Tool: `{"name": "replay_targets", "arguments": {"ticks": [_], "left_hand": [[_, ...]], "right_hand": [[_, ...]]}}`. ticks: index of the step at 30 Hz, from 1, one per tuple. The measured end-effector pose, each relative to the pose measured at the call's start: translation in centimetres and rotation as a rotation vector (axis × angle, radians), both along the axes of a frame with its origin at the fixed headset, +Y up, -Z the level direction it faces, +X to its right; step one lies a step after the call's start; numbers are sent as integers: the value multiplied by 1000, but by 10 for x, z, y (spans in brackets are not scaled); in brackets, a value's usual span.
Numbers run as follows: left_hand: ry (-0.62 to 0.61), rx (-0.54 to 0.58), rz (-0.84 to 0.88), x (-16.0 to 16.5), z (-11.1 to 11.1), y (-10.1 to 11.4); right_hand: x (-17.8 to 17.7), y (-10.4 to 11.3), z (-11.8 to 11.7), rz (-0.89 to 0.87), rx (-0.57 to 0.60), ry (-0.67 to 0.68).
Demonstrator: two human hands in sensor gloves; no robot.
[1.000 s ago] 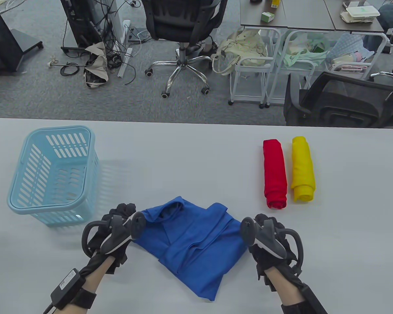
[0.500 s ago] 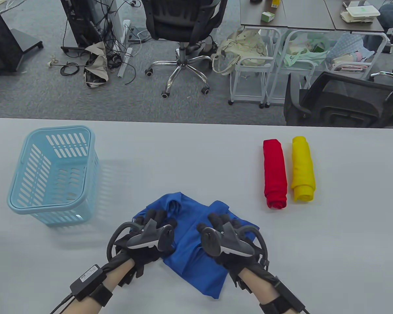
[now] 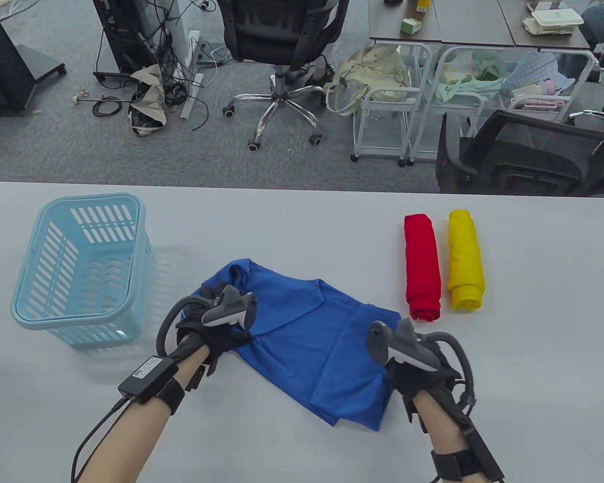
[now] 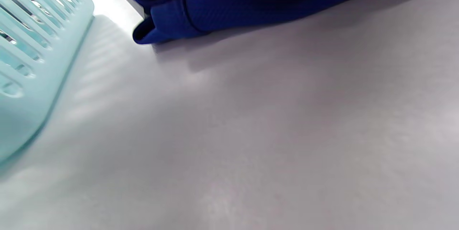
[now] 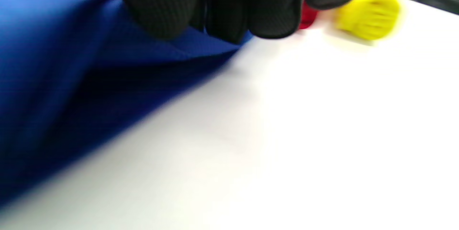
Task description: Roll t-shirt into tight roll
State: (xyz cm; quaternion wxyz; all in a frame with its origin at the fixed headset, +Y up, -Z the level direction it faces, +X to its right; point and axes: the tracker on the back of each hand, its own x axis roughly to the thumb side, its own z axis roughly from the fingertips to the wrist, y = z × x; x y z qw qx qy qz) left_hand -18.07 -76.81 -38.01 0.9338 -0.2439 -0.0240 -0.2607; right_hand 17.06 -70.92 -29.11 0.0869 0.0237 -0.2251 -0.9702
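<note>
A blue t-shirt [image 3: 307,342] lies spread out and wrinkled on the white table [image 3: 302,221], near the front. My left hand [image 3: 209,322] is at its left edge, next to the collar end, and holds the cloth there. The tracker hides the fingers. In the left wrist view the shirt's edge [image 4: 251,4] hangs a little above the table. My right hand [image 3: 412,362] is at the shirt's right edge. In the right wrist view its gloved fingers [image 5: 229,4] curl over the blue cloth [image 5: 71,61] and grip it.
A light blue slotted basket [image 3: 80,266] stands at the left, close to my left hand, and shows in the left wrist view [image 4: 28,61]. A red roll [image 3: 423,266] and a yellow roll [image 3: 465,261] lie side by side at the right, just beyond my right hand.
Both hands came together onto the bunched shirt, then moved apart. The left went far-left and the right went right. The shirt is now stretched wider and flatter.
</note>
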Motion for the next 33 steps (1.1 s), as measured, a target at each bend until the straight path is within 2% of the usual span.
{"name": "replay_targets", "arguments": {"ticks": [2,4,5,7,8,10,11,12,13,16,18,19,21,23,24,26,27,28,30,31,32,33], "left_hand": [[-52,144,-93,6,6,8],[-106,228,-127,14,14,14],[-104,234,-81,18,17,15],[-70,168,36,23,18,12],[-25,97,113,24,17,7],[58,-20,225,24,16,-3],[75,-27,216,23,15,-5],[63,-23,159,21,11,-9],[57,3,62,18,7,-10],[98,119,-104,7,-10,0],[99,171,-157,3,-16,7],[94,163,-133,3,-16,9],[119,76,4,6,-14,6],[199,-65,192,10,-12,-5],[203,-73,193,14,-12,-9],[86,-29,69,16,-17,-13],[87,15,6,17,-18,-13],[89,83,-80,20,-20,-11],[-9,254,-283,31,-18,-6],[-84,303,-383,37,-14,-4],[-122,326,-426,40,-11,-2],[-135,331,-382,42,-4,2]], "right_hand": [[10,12,1,-96,33,-32],[6,20,3,-162,94,-12],[-2,21,4,-173,138,26],[-22,11,5,-207,131,138],[-32,-2,3,-238,73,203],[-42,-28,-2,-260,-51,222],[-43,-38,-5,-252,-104,207],[-40,-53,-8,-228,-206,175],[-38,-53,-7,-225,-256,153],[-36,-24,-7,-187,-76,118],[-35,-14,-4,-207,-35,121],[-36,-13,-3,-228,-25,125],[-41,-17,-3,-243,2,141],[-46,-30,-8,-238,-70,208],[-47,-37,-9,-243,-95,220],[-47,-53,-10,-236,-180,199],[-49,-48,-7,-207,-179,215],[-52,-42,-5,-182,-129,223],[-65,-30,2,-201,-101,282],[-74,-25,8,-198,-78,296],[-79,-23,11,-187,-74,315],[-85,-21,14,-172,-65,349]]}}
